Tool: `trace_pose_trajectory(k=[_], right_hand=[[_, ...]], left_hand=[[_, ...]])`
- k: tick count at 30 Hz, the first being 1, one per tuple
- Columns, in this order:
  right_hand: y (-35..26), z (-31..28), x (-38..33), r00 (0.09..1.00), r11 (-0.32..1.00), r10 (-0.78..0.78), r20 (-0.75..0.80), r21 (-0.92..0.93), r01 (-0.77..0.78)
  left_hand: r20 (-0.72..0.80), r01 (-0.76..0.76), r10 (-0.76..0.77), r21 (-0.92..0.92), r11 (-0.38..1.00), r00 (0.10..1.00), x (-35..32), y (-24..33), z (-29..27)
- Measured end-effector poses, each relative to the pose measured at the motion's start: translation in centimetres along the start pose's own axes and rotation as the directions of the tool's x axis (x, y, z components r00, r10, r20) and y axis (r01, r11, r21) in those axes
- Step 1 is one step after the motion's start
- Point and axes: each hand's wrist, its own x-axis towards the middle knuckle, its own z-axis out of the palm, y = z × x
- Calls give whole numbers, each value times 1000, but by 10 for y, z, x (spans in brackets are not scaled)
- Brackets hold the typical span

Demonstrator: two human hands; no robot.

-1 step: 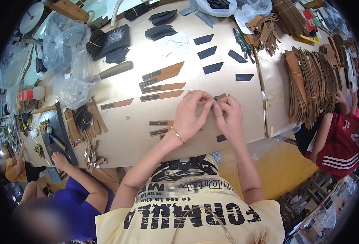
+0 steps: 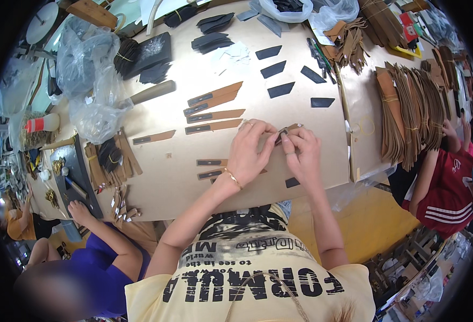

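A crowded workshop is showing from above, with a wide tan table (image 2: 167, 182) filling the middle and co-workers sitting at its lower left and right edges. Stacks of brown leather pieces (image 2: 408, 107) are standing along the right side, clear plastic bags (image 2: 89, 75) are lying at the upper left, and dark patches (image 2: 279, 68) are lying in loose rows near the top. Finished brown strips (image 2: 215, 114) are lying just left of the hands. The left hand (image 2: 251, 153) is pressing a brown strip (image 2: 289, 129) flat on the table, fingers curled narrow over it, while the right hand (image 2: 302, 153) is pinching a small dark patch (image 2: 282, 134) at the strip's end between thumb and forefinger. Judged from this, the patch is at risk of seating crooked if the strip is sliding under the left hand, and a finished strip nearby is at risk of being nudged by the wrist.
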Motion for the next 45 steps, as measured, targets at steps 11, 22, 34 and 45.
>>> trace_pose_trajectory(k=[11, 22, 34, 45], right_hand=[[1, 4, 1, 997, 997, -36, -69, -68, 31], [8, 8, 0, 988, 997, 64, -143, 39, -59], [6, 5, 1, 992, 997, 73, -104, 35, -70], [5, 2, 2, 994, 999, 44, -104, 2, -44]], left_hand=[[25, -75, 71, 249, 966, 997, -18, -20, 10], [45, -202, 217, 581, 789, 975, -28, -16, 17], [-115, -88, 165, 490, 867, 980, 64, -63, -86], [55, -194, 286, 852, 486, 957, 94, -77, -87]])
